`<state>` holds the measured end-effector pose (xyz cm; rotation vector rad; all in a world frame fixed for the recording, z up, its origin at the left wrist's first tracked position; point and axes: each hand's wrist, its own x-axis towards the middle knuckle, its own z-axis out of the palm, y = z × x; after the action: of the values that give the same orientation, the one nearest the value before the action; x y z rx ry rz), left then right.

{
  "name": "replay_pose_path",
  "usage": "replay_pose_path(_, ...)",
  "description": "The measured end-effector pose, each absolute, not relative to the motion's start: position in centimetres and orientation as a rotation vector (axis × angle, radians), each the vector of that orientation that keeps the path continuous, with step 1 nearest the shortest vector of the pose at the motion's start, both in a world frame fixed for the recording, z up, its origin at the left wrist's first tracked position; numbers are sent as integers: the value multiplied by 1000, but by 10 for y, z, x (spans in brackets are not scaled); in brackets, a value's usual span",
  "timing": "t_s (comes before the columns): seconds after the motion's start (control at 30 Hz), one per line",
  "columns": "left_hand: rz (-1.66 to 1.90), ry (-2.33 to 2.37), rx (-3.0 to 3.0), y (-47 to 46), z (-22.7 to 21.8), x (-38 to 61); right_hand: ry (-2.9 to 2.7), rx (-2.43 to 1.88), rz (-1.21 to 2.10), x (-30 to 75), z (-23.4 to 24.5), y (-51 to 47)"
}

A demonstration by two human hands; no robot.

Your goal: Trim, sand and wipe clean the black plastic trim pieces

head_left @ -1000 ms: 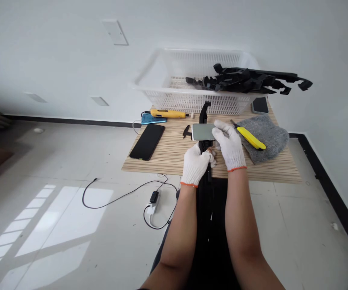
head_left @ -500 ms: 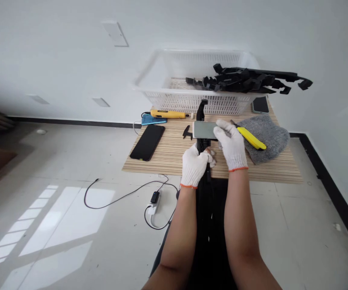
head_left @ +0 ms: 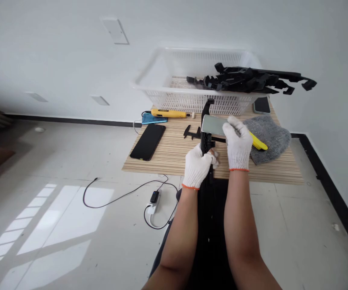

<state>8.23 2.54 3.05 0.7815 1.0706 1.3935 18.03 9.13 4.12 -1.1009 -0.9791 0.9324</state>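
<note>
Both of my hands wear white knit gloves with orange cuffs. My left hand is closed around a long black plastic part, which stands out past the fingers toward the basket with a hooked far end. In my right hand is a flat grey-green rectangular block, pinched at its right end. Its left end lies over the black part; whether they touch I cannot tell. Black calipers lie on the table just left of the block, partly hidden by it. Near my right hand lies a yellow utility knife, its front end hidden by the hand.
A white plastic basket at the back holds several black parts, some jutting over its right side. On the striped table lie a yellow pen-shaped power tool, a black phone, a blue phone, another phone and a grey cloth.
My right hand and the block have moved right and slightly up, and the block is tilted now. My left hand and the black part have shifted slightly right. More of the calipers shows.
</note>
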Motion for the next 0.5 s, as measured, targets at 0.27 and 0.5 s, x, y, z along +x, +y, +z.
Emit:
replay_pose_path(0.27, 1361, 1143, 806, 25, 29, 80, -1034, -1116, 866, 175, 42, 91)
replay_pose_path(0.5, 1365, 1114, 778, 25, 33, 81, -1041, -1140, 974, 183, 41, 92)
